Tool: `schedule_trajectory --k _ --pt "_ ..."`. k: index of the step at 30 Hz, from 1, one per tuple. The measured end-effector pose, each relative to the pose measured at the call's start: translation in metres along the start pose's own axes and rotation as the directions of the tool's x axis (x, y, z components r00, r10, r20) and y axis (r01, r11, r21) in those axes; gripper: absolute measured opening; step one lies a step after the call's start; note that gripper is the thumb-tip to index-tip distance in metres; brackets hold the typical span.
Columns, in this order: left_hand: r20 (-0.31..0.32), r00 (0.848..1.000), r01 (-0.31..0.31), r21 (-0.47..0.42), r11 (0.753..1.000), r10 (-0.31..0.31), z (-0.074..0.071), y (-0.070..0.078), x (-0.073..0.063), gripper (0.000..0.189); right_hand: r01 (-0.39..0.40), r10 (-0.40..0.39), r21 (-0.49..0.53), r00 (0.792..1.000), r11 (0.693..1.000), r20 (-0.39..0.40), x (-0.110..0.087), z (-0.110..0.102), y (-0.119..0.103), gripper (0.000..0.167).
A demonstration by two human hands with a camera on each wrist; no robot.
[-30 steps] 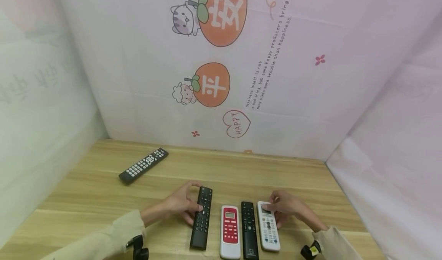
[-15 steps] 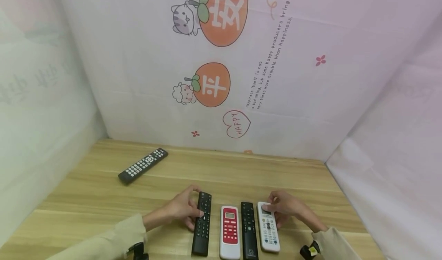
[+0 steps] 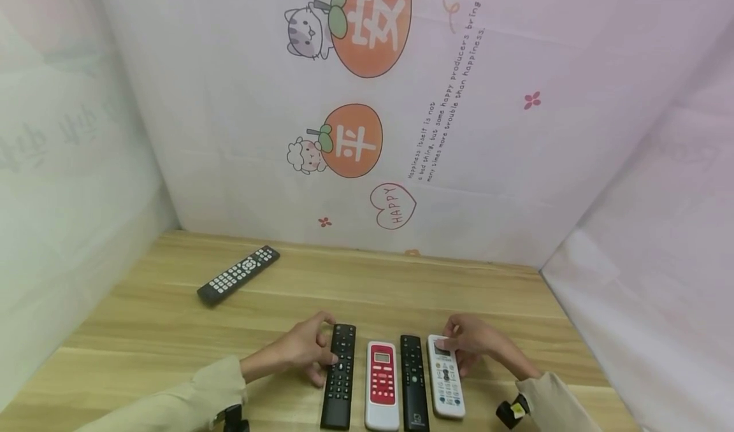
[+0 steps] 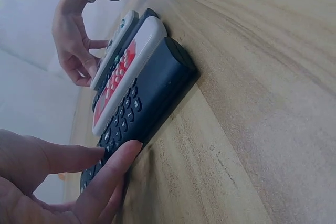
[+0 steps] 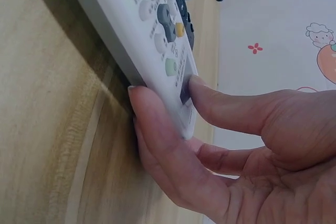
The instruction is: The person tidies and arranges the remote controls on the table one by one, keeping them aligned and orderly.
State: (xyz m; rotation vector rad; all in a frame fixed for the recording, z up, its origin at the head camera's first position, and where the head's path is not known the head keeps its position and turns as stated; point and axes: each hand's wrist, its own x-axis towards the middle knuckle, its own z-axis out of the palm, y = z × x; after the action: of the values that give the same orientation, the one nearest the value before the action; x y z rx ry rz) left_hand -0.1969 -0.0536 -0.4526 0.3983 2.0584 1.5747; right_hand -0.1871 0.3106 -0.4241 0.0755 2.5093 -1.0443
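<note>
My left hand grips a black remote control near its far end, thumb over the buttons and fingers along its left side. To the right of it lies a white remote with a red face, then a slimmer black remote. At the right end of this row, my right hand holds a white remote, its thumb on the dark screen and its fingers at the edge, as the right wrist view shows. All of these remotes lie side by side, buttons up, pointing away from me.
Another black remote with white buttons lies slanted at the back left of the wooden table. A printed white cloth rises behind the table, with white cloth walls at both sides.
My left hand has drawn its black remote toward me and then slightly right, closer to the red-faced remote. The right hand and the other remotes stay almost where they were.
</note>
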Motion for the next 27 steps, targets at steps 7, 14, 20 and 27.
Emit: schedule_trajectory --k 7,14,20,27 --pt "-0.025 1.0 0.002 0.035 0.999 -0.001 0.001 0.001 0.001 0.078 0.029 -0.029 -0.021 1.0 0.999 -0.004 0.001 -0.001 -0.002 0.017" --pt "-0.025 1.0 -0.015 0.049 0.999 0.017 0.002 0.003 0.0 0.084 0.009 -0.01 -0.067 1.0 0.998 -0.017 0.003 -0.001 -0.008 0.016" --pt "-0.063 0.998 0.012 0.06 0.998 -0.008 -0.011 0.006 -0.003 0.082 0.017 -0.017 -0.073 1.0 0.997 0.003 0.004 0.0 -0.009 0.015" --pt "-0.149 0.988 0.039 0.055 0.998 -0.031 -0.03 0.006 -0.003 0.067 0.035 -0.034 -0.089 0.999 0.995 0.012 0.005 -0.003 -0.008 0.015"
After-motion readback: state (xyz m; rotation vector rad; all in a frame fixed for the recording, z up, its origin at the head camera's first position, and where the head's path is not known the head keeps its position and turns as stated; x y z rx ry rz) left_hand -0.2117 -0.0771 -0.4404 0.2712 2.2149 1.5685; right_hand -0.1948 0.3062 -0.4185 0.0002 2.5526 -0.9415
